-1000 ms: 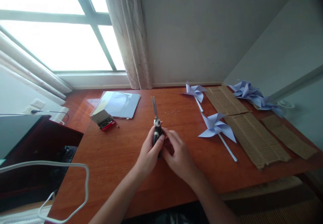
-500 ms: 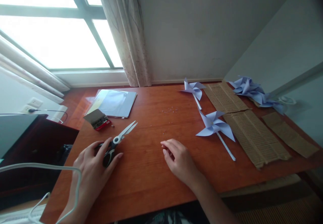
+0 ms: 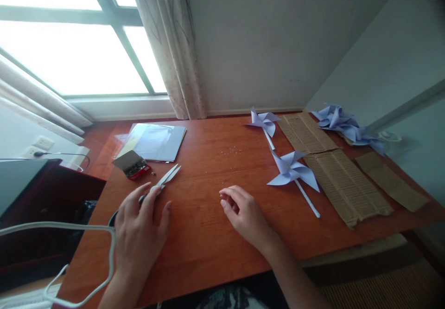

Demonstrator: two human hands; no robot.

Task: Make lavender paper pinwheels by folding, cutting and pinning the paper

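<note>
My left hand (image 3: 141, 228) lies over a pair of scissors (image 3: 167, 176), its fingers spread and the thumb standing away from the handles. The blades point up and to the right, slightly parted, while most of the dark handles are hidden beneath the hand. My right hand (image 3: 245, 214) rests on the table with its fingers curled and the thumb close to the fingertips; whether anything small is between them cannot be made out. Nearest to it on the right is a white paper pinwheel (image 3: 292, 169) on a stick. A second pinwheel (image 3: 264, 120) lies farther back.
Small bits (image 3: 231, 151) are scattered mid-table. An open little box (image 3: 134, 165) of metal pieces stands left, before a stack of sheets (image 3: 153, 141). Corrugated cardboard (image 3: 344, 183), a brown strip (image 3: 391, 179) and piled pinwheels (image 3: 342, 122) occupy the right. A white cable (image 3: 111, 253) loops at left.
My left hand has shifted right and over the scissors, which have turned and slid slightly left; its thumb has come off the handle. The right hand stays nearly in place.
</note>
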